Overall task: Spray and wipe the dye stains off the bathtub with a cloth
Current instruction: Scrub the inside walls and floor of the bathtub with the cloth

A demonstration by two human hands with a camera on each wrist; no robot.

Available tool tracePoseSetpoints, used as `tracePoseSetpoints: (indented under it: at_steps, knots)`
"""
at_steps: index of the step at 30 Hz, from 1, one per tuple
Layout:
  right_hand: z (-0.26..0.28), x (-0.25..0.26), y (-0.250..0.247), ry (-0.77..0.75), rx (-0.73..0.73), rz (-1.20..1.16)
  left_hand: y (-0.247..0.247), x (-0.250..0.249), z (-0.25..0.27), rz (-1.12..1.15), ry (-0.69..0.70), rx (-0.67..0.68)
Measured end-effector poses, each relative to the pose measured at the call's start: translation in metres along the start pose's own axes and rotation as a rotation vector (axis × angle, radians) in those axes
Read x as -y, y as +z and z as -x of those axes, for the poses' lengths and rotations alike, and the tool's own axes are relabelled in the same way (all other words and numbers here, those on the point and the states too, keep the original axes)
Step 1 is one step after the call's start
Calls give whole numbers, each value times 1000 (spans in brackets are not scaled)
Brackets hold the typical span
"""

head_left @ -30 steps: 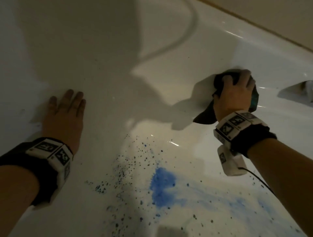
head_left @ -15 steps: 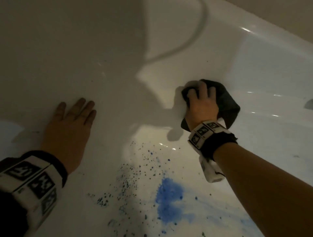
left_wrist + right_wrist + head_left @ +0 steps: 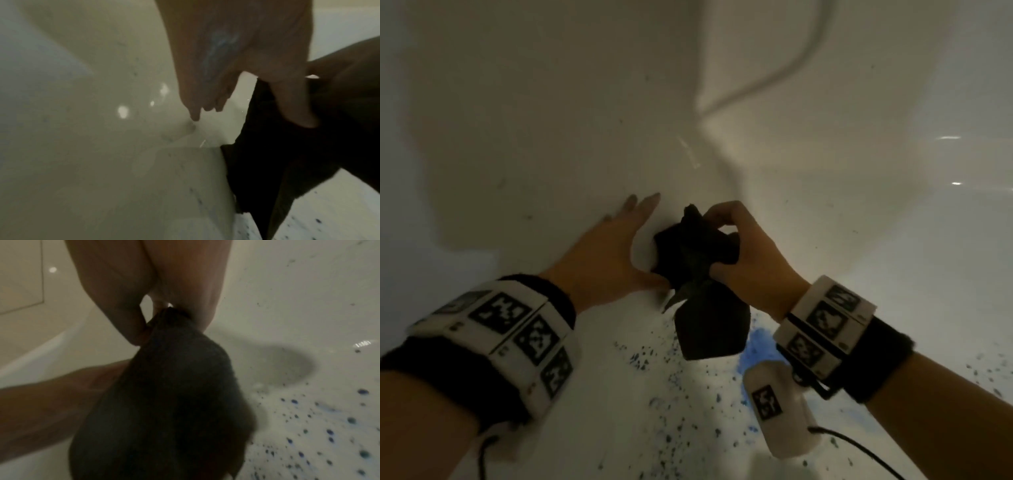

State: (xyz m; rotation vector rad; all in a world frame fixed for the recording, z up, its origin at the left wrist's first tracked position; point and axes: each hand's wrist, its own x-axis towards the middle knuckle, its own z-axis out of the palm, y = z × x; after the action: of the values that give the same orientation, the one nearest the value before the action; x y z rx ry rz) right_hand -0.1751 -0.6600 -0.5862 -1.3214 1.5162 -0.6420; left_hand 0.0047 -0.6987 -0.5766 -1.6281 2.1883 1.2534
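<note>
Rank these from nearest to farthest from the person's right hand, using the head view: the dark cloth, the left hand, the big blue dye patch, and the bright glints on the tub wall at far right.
1. dark cloth: gripped in the right hand.
2. left hand: just left, thumb at the cloth.
3. blue dye patch: below, beside the right wrist.
4. glints: upper right, on the bathtub wall.

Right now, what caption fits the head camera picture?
Right hand holds dark cloth above blue dye stains in bathtub.

Open bathtub [image 3: 517, 120] wall beyond cloth [image 3: 698, 260]
</note>
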Motion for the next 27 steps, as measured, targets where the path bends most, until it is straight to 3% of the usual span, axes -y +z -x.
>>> tracePoseSetpoints:
  at_steps: [1,5,9,14,17,19,24,27]
  knots:
    - [6,1,1,9,47,-62,7,-1,3,152,7,43]
    - [24,-4,-1,30,193,-153,31,3,3,385,43,116]
    - [32,-14,-11,22,277,-135,38,3,1,309,135,119]
    - [35,-28,-25,133,163,-154,44,6,-4,447,145,21]
    - [32,-34,-32,156,126,215,48,7,-1,460,136,-3]
    - [32,-34,-34,157,131,307,52,7,0,429,135,-32]
    - [39,-32,-34,171,131,201,58,1,1,502,90,-96]
    - [47,-28,-35,185,119,118,61,-6,6,592,83,-40]
